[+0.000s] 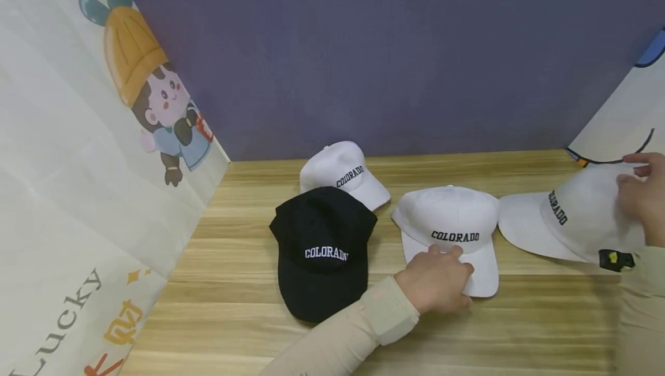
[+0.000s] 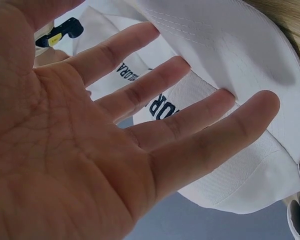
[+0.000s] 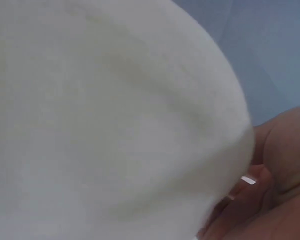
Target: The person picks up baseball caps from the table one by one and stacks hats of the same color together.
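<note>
A white cap (image 1: 457,211) lettered COLORADO sits on the wooden surface, its brim facing the near side. My left hand (image 1: 439,278) is over that brim. In the left wrist view the fingers (image 2: 205,150) are spread and nearly straight, by the cap's brim (image 2: 270,65). At the far right my right hand (image 1: 644,191) grips the back of another white COLORADO cap (image 1: 587,214), whose brim points left. In the right wrist view this cap (image 3: 115,120) fills most of the picture and hides part of the hand (image 3: 285,165).
Left of my left hand lies a black COLORADO cap (image 1: 322,278). Behind it, partly covered, is a third white cap (image 1: 332,165). A dark blue-grey panel (image 1: 374,58) closes off the back, and a printed white sheet (image 1: 62,162) borders the left.
</note>
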{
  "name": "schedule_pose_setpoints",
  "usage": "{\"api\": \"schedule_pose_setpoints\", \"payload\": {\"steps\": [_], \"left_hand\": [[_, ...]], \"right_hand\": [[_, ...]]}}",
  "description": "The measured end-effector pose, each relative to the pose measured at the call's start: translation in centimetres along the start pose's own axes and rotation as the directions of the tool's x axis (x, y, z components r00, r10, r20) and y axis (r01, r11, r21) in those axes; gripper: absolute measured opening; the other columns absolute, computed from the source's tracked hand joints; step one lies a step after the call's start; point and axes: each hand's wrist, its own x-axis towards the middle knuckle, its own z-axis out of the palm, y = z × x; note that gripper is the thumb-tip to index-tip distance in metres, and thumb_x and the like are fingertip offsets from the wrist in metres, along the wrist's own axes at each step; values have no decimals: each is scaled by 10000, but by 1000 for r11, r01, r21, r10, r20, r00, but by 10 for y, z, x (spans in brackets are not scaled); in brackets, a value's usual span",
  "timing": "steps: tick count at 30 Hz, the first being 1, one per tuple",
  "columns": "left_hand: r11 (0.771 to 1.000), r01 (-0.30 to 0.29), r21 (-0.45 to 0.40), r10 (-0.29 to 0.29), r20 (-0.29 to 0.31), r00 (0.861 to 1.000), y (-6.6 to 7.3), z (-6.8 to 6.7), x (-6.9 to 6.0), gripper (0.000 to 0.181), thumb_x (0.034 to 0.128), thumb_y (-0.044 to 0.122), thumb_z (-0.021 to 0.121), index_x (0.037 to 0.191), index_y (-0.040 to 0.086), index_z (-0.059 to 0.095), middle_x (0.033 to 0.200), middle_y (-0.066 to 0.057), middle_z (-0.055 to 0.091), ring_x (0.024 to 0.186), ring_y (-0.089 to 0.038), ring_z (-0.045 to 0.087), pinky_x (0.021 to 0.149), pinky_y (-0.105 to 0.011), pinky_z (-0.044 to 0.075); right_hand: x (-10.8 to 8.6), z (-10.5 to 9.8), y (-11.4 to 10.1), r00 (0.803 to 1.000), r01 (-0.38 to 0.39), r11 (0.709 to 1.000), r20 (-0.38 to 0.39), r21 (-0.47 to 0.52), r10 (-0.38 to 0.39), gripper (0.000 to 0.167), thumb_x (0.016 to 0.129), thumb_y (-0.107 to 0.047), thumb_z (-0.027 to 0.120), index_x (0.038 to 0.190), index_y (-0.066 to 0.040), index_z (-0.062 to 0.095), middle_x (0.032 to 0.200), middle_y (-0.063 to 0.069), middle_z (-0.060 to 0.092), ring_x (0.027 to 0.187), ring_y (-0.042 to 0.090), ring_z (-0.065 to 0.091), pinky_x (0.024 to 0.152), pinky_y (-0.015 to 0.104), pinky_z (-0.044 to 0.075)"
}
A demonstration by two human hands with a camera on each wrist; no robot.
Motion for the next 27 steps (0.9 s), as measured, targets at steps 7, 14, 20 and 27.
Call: {"api": "schedule_pose_setpoints", "payload": {"steps": [7,14,20,27], "left_hand": [[1000,1,6,-1,-4,1000,-1,0,2,378,884,563,726,1221,408,654,1203,149,547,962,-138,538,598,-291,477],[999,-29,31,30,-39,999,-5,1,5,418,865,595,735,1228,401,658,1123,132,572,928,-106,559,581,-283,471],[1000,-12,24,14,-66,998,-8,0,11,401,872,571,736,1220,386,662,1104,94,593,900,-68,577,560,-271,453],[999,46,10,-44,-93,995,-11,-2,16,430,881,567,727,1201,293,640,1040,91,635,867,-59,609,541,-285,442]], "right_hand": [[-12,-1,-15,988,136,990,-75,30,-133,505,1053,-39,304,1556,1,324,1494,329,353,940,397,400,703,449,435],[-21,-3,-24,967,234,969,-126,83,-223,462,1073,-128,344,1517,-116,473,1096,-187,499,813,-13,358,615,136,379],[-14,1,-25,918,369,927,-185,68,-352,429,1058,-90,366,1451,-78,539,1012,-147,467,749,-91,292,612,121,269],[-28,-4,-43,925,364,931,-125,29,-358,421,1089,-141,321,1435,21,498,1261,195,578,717,-113,289,529,99,252]]}}
